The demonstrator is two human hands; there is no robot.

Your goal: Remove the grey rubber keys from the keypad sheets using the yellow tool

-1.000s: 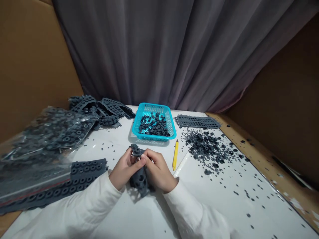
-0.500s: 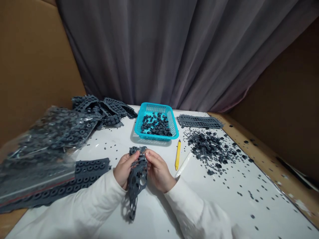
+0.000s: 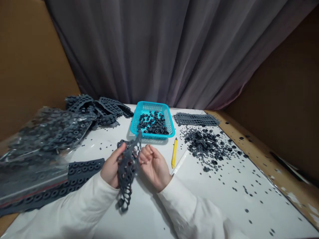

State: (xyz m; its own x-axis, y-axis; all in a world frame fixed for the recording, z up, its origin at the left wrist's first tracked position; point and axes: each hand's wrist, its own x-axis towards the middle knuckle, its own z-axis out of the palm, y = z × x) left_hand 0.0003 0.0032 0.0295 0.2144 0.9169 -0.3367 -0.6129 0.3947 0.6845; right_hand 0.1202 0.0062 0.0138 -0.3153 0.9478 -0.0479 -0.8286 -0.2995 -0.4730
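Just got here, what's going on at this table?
A person's left hand grips a ragged, hole-filled dark grey sheet. The right hand is at its right edge, fingers curled; whether it grips the sheet is unclear. Beyond them, a turquoise basket holds loose small black parts. To the right are scattered dark bits and a flat perforated strip; to the left, a clear plastic bag of ring-studded pieces.

From my remote post, I can read no lettering, labels, brands, numbers or signs anywhere in view.
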